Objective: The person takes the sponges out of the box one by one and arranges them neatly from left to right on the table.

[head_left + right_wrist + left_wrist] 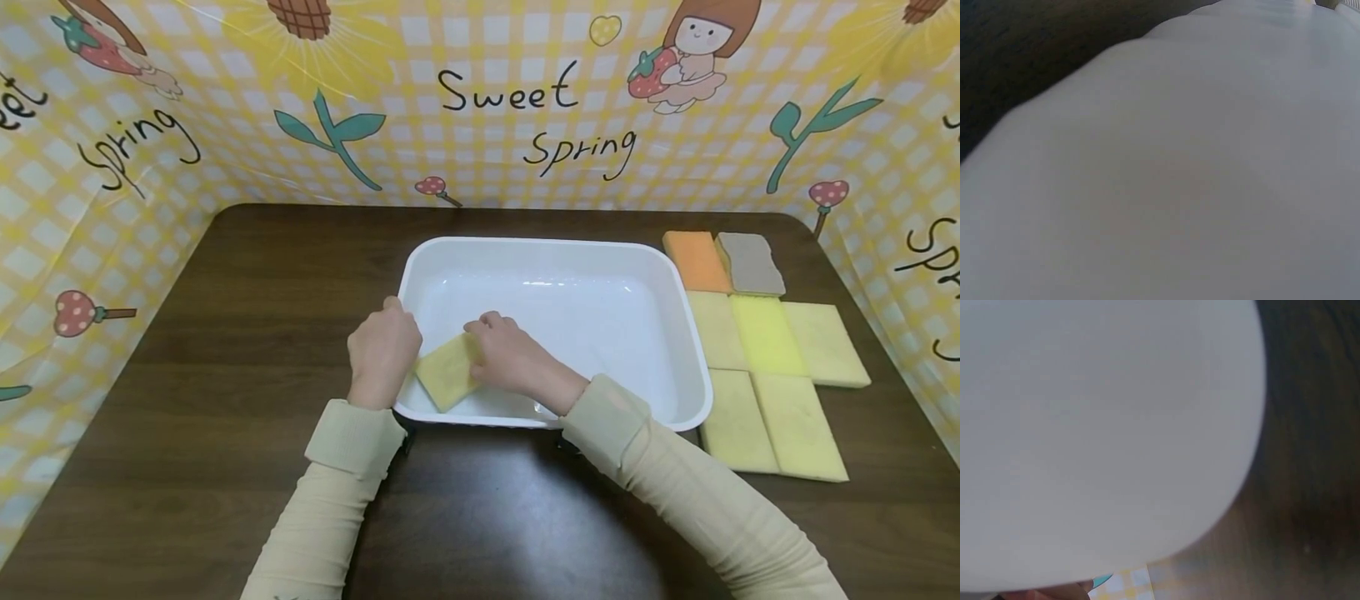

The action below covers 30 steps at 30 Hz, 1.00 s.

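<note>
A white rectangular tray (540, 244) is in the middle of the head view. On its left side my left hand (384, 354) grips the rim, fingers curled. Inside the tray, at the near left corner, lies a pale yellow sponge (445, 375). My right hand (517, 357) reaches over the near rim and holds that sponge by its right edge. Part of the sponge is hidden under the fingers. The left wrist view is mostly filled by the tray's white outer surface (1097, 437). A blurred white surface (1179, 175) fills most of the right wrist view.
Right of the tray, close to its wall, lie an orange sponge (697, 262), a grey sponge (752, 263), a bright yellow sponge (769, 335) and several pale yellow sponges (801, 427). All rest on a dark wooden table (225, 350). A patterned yellow cloth (495, 50) stands around its back and sides.
</note>
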Each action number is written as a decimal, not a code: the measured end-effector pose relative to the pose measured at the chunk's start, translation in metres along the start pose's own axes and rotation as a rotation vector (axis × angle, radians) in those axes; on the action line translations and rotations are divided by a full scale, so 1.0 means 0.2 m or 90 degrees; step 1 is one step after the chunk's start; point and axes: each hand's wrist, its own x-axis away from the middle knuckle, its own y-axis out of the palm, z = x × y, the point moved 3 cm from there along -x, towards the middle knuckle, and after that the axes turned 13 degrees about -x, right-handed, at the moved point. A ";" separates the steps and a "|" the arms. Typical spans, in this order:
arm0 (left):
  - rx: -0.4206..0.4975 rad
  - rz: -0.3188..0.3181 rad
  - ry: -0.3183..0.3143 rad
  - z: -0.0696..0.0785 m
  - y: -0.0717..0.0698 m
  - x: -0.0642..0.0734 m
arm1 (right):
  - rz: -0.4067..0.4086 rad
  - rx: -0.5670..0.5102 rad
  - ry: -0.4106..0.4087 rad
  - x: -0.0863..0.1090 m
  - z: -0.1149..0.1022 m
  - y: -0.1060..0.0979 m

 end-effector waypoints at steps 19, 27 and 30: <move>0.002 0.003 0.002 0.00 0.00 0.01 | -0.006 0.021 -0.005 0.00 0.01 0.00; 0.007 0.000 0.001 0.00 0.00 0.01 | -0.007 0.045 -0.015 0.00 0.01 0.00; 0.008 -0.002 -0.003 0.00 0.00 0.00 | -0.012 0.045 -0.016 0.00 0.01 0.01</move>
